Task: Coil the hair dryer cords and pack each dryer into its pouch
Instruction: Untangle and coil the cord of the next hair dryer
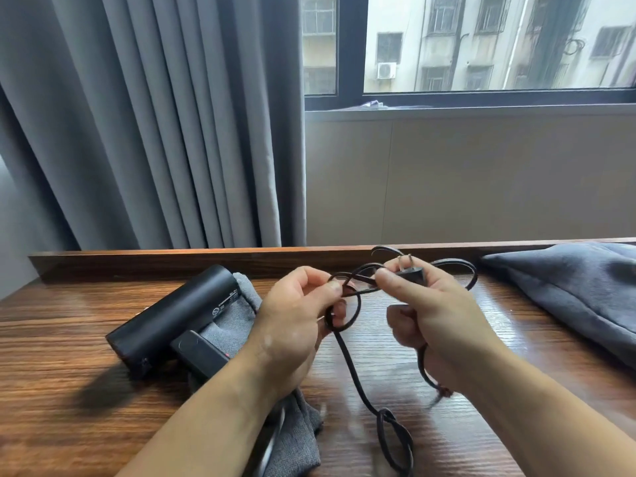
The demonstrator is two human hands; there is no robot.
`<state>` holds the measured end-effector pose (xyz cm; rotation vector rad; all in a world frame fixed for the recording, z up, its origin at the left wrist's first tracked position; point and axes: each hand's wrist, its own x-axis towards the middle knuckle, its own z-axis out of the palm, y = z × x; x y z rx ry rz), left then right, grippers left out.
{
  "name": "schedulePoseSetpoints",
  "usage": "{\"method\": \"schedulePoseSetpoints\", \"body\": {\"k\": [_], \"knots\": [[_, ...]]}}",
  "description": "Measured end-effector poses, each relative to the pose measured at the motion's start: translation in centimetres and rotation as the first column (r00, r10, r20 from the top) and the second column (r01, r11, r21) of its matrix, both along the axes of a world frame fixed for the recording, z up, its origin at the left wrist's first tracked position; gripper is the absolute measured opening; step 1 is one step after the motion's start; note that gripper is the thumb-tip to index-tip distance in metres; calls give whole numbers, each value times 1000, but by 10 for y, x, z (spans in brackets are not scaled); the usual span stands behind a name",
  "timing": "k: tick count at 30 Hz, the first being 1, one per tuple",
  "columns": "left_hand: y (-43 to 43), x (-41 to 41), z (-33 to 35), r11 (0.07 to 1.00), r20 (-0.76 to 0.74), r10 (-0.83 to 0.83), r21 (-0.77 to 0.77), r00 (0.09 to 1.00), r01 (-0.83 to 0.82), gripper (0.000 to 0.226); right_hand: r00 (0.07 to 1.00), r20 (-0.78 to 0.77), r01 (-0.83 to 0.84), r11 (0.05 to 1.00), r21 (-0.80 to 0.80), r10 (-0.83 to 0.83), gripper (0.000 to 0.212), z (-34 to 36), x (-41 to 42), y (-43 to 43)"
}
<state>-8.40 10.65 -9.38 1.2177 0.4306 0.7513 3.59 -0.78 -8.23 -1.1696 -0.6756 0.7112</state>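
Observation:
A black hair dryer (175,315) lies on its side on a grey pouch (296,438) at the left of the wooden table. Its black cord (358,376) runs from under my left forearm into a knotted loop near the front edge, then up to my hands. My left hand (296,318) pinches a loop of the cord. My right hand (433,315) grips the plug (409,271) between thumb and forefinger, prongs pointing up. Both hands hover above the table's middle, close together.
A second, darker grey pouch (578,294) lies at the right of the table (69,390). A raised wooden ledge (206,258) borders the table's far edge. Grey curtains and a window stand behind it.

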Motion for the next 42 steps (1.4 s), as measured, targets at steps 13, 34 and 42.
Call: {"method": "schedulePoseSetpoints", "body": {"k": [13, 34, 42], "knots": [[-3, -9, -4, 943, -293, -261, 128, 920, 309, 5, 538, 797, 417, 908, 33, -276, 15, -13, 3, 0], [-2, -16, -7, 728, -326, 32, 656, 945, 201, 26, 819, 570, 101, 963, -249, 62, 84, -4, 8, -8], [-6, -12, -9, 691, -206, -48, 699, 977, 181, 31, 929, 365, 2, 982, -190, 69, 33, 1, 6, -10]]}}
